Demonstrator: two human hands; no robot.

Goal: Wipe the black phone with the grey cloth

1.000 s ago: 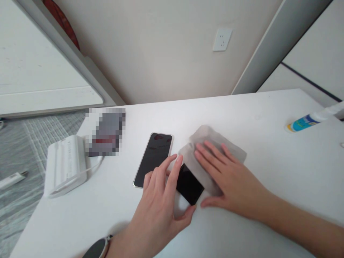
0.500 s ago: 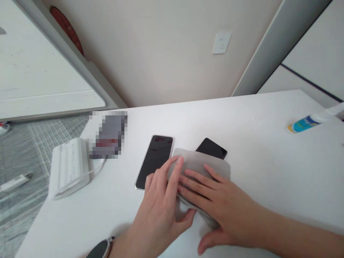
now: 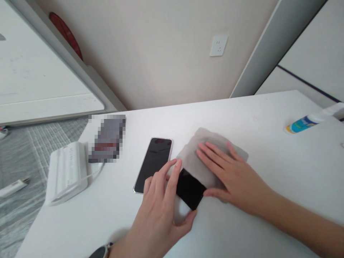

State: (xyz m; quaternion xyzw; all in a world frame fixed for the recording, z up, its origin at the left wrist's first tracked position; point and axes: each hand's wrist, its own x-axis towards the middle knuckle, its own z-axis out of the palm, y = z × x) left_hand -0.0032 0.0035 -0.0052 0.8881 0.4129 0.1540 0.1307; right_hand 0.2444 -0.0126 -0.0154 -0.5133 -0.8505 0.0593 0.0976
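My left hand [image 3: 163, 204] steadies the near end of a black phone [image 3: 190, 188], its fingers along one side and its thumb at the near corner. Over the far part of that phone lies a soft grey cloth [image 3: 199, 138], hiding it. My right hand [image 3: 228, 172] rests flat on the cloth with fingers stretched out, its thumb close to the phone's right edge. Just left of my left fingers, a second phone in a clear case [image 3: 156, 157] lies screen up on the white table [image 3: 228, 233].
At the left edge of the table stands a white box-like device [image 3: 67, 170] with a white cable. Behind it lies a blurred-out dark flat item [image 3: 109, 138]. A white spray bottle with a blue label [image 3: 302, 124] lies at the right. The wall has a socket [image 3: 218, 46].
My right hand and the cloth have slid away from me and slightly right along the phone, baring its near part. My left hand stays in nearly the same place.
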